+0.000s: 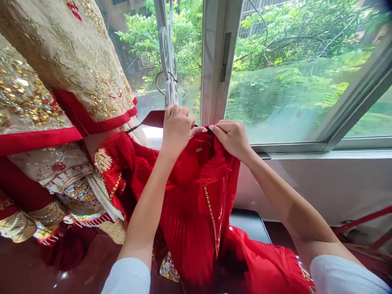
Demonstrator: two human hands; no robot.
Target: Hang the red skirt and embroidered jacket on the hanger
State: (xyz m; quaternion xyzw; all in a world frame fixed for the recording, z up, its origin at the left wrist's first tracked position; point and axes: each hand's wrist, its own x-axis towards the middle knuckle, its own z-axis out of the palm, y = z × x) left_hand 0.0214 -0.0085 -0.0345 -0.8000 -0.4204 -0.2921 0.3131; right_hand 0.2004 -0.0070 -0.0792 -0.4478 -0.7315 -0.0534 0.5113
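Note:
A red pleated dress [183,204] with a gold-beaded edge and embroidered sleeve hangs in front of me, below the window. A black clothes hanger [132,129] shows at its left shoulder, and a metal hook rises above. My left hand [177,128] is closed around the top of the hanger, its thumb pointing right along the neckline. Close beside it, my right hand [233,136] pinches the dress at the right side of the collar, near a short black piece. Part of the hanger is hidden by my hands and the cloth. A small label [199,149] shows inside the neck.
Cream garments with gold sequins and red trim [101,81] hang close on the left. Ahead are a sliding window [214,61] and its sill [306,155]. Below stands a black seat [251,220], with red cloth [269,261] spread over it. A red metal frame [364,218] is at right.

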